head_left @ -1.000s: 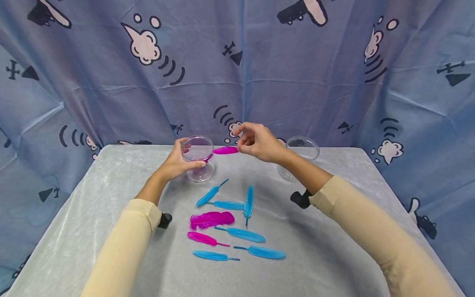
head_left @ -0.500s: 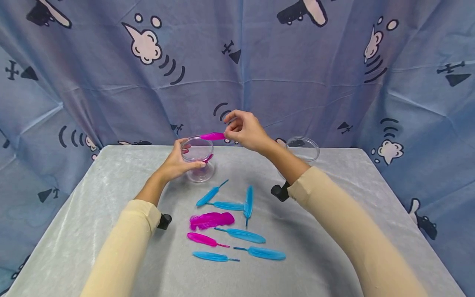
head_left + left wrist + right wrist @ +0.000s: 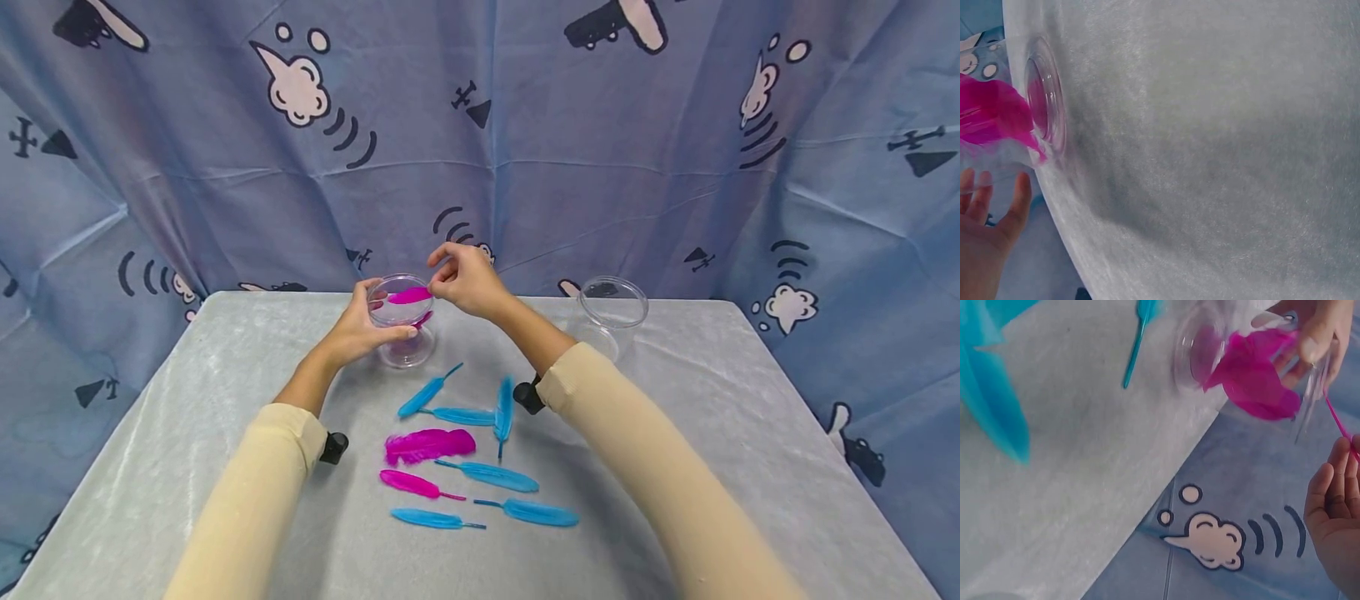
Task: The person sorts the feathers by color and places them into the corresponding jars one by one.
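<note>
My left hand (image 3: 352, 333) grips a clear plastic cup (image 3: 406, 355) with a flared base at the back of the table, thumb on the near side and fingers round the far side. Bright pink feathers (image 3: 1257, 384) are bunched inside it, as the right wrist view shows. Over the cup's mouth, my right hand (image 3: 468, 282) pinches another pink feather (image 3: 408, 296) by one end between thumb and fingertips. That feather lies nearly level and overlaps the rim in the head view. From the right wrist it appears edge-on as a thin pink line.
A second clear cup (image 3: 612, 323) stands at the back right, behind the right forearm. On the grey cloth-covered table (image 3: 712, 467) lie several blue feathers (image 3: 498, 476), a wide pink feather (image 3: 431, 446) and a slim pink feather (image 3: 409, 483). A patterned blue curtain (image 3: 540, 167) hangs behind.
My right hand has moved left, rising and then lowering, bringing the pinched pink feather from beside the cup to over its mouth. The left hand and cup have stayed in place.
</note>
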`<move>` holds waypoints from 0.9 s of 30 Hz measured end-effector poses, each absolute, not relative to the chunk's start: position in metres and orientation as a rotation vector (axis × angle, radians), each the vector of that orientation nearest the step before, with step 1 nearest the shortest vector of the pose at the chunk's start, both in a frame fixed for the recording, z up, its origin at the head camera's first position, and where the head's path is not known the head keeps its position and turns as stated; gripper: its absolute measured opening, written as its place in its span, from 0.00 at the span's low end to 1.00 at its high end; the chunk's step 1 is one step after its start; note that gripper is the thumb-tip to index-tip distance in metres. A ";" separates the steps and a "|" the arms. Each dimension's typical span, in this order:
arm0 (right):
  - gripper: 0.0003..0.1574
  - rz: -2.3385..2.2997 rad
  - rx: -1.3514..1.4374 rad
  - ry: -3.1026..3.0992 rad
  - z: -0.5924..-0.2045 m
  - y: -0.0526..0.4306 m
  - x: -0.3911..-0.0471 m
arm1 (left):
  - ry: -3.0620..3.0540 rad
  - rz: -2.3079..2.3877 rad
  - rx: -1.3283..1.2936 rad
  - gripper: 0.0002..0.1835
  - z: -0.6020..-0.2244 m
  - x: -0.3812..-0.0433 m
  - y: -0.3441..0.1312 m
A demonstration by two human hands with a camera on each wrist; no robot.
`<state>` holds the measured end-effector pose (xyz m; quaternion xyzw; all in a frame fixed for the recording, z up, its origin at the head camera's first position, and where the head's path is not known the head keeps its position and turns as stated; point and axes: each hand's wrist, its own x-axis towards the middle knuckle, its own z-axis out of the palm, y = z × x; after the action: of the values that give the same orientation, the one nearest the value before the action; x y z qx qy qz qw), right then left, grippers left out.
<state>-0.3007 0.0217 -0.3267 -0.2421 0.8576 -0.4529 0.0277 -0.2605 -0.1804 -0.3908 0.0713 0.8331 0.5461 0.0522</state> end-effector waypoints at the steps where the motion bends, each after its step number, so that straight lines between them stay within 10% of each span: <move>1: 0.15 -1.397 -0.750 2.644 -0.328 0.019 -0.300 | 2.539 1.658 0.210 0.55 -0.395 -0.263 -0.181; 27: 0.14 -1.291 -0.838 2.593 -0.338 -0.003 -0.287 | 2.573 1.628 0.174 0.55 -0.404 -0.270 -0.186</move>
<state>-0.2869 -0.0030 -0.3376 -0.2773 0.8582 -0.4272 0.0631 -0.2701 -0.1857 -0.4039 0.0569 0.8428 0.5333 0.0458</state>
